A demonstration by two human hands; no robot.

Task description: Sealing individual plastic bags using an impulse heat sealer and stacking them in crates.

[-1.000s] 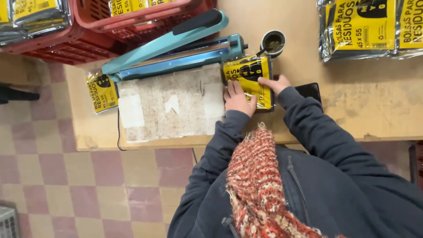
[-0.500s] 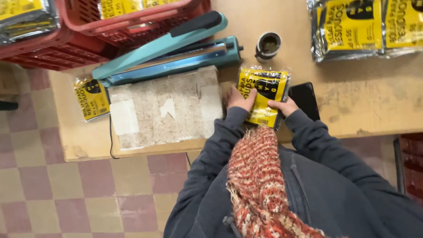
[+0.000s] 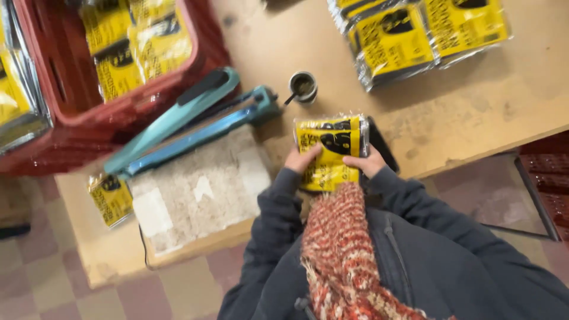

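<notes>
Head view: left hand (image 3: 298, 160) and right hand (image 3: 365, 165) hold a yellow packet (image 3: 329, 151), fingers clamped on its sides, above the surface (image 3: 474, 112).

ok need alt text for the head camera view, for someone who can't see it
Both hands, left hand and right hand, hold a yellow-and-black plastic packet over a wooden table. A teal heat sealer lies left, by a red crate of similar packets.

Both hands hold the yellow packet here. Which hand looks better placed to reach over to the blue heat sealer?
Probably the left hand: it grips the near-left edge of the yellow plastic packet, on the side where the blue long-armed heat sealer lies. The right hand is farther away.
</notes>
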